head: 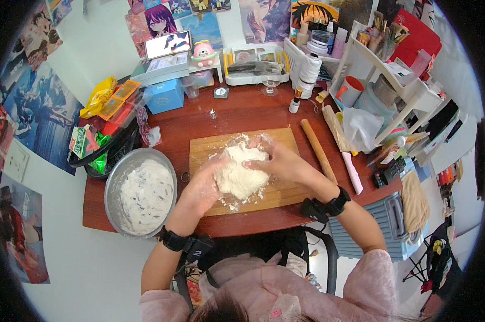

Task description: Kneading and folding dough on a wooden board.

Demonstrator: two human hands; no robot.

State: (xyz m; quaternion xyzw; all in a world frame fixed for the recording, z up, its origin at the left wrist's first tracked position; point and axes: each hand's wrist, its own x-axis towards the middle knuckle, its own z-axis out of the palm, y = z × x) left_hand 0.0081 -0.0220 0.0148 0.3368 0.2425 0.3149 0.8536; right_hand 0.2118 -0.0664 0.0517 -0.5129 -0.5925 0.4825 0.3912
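Observation:
A lump of pale, rough dough (241, 173) rests on a wooden board (280, 195), with loose flour and crumbs scattered around it. My left hand (207, 181) presses against the dough's left side, its fingertips partly blurred. From the upper right, my right hand (280, 159) curls around the dough, thumb on top and fingers along the far edge. Both hands grip the lump between them. Left of the board stands a steel bowl (110, 189) whose inside is coated with flour (148, 193).
A wooden rolling pin (318, 151) lies right of the board, near a pink-handled knife (352, 173). A stemmed glass (271, 82) and a small bottle (294, 105) stand behind. A white shelf rack (407, 94) rises at right; a black basket (101, 155) holds packets at left.

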